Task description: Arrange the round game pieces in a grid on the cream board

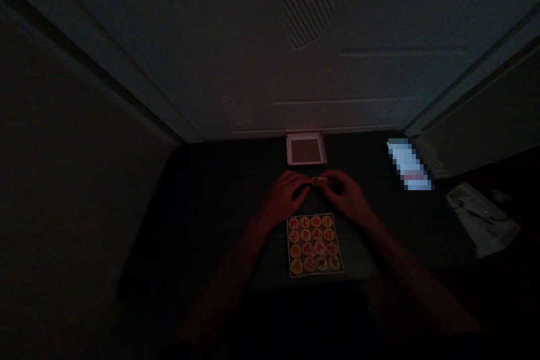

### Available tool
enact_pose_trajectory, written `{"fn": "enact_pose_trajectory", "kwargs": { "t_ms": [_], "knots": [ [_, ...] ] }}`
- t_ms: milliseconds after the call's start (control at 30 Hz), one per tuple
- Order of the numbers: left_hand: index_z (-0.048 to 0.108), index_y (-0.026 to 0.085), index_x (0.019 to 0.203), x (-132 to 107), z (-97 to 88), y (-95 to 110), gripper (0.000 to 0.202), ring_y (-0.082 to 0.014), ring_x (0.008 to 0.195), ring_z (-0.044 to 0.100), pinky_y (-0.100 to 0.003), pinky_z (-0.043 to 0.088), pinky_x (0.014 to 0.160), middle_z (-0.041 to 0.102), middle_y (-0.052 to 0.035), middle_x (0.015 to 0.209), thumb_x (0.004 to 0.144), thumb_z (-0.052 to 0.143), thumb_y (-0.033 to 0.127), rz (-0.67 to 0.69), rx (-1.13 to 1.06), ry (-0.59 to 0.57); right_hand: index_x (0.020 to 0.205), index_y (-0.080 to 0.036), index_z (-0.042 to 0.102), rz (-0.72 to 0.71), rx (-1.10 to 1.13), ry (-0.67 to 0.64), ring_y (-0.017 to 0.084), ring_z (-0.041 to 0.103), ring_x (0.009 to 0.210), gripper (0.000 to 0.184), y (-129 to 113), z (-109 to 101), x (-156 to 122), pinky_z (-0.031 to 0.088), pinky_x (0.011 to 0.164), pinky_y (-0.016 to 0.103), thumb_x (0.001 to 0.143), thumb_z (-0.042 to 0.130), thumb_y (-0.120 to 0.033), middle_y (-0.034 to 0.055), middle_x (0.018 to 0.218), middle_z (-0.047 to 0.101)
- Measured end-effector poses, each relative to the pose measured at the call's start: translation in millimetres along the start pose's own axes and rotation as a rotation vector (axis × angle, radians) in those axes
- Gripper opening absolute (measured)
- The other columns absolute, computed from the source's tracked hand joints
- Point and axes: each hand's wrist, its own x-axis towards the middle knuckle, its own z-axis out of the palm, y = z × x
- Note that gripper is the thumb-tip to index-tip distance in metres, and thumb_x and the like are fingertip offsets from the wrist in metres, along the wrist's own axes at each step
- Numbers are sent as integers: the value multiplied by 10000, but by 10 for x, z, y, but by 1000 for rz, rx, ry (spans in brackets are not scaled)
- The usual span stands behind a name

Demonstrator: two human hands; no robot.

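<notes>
Above the middle of a dark table, my left hand (287,192) and my right hand (348,193) meet fingertip to fingertip. Between them is a small pale xiangqi piece (319,180), pinched from both sides; how many pieces are there I cannot tell. Just below my hands lies a square tray (290,259) filled with round xiangqi pieces in rows. Most pieces carry red characters, while two in the nearest row, at the right, have dark ones. Behind my fingers stands a shallow white-rimmed box or lid (288,152) with a brownish inside.
A lit phone (409,164), its screen blurred out, lies at the table's right side. Past the right edge, lower down, is a pale packet or paper (483,219). A wall panel with raised hearts (307,3) closes off the back. The room is very dim.
</notes>
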Motion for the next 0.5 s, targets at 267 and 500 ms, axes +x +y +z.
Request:
{"fn": "enact_pose_trajectory", "kwargs": {
  "t_ms": [267,500],
  "knots": [
    [663,283,1274,20,30,-69,306,-232,1299,531,-473,469,1075,637,-39,1383,1007,560,176,57,131,-89,1064,-259,662,21,-5,3,203,696,830,248,4,-9,7,569,713,325,932,665,-469,46,973,728],
    [679,282,1240,13,58,-106,290,-227,1246,569,-474,475,1055,679,-29,1321,988,584,176,33,110,-70,1033,-250,677,43,-11,-3,208,703,861,283,26,-27,11,566,765,330,924,664,-511,45,981,745]
  ]
}}
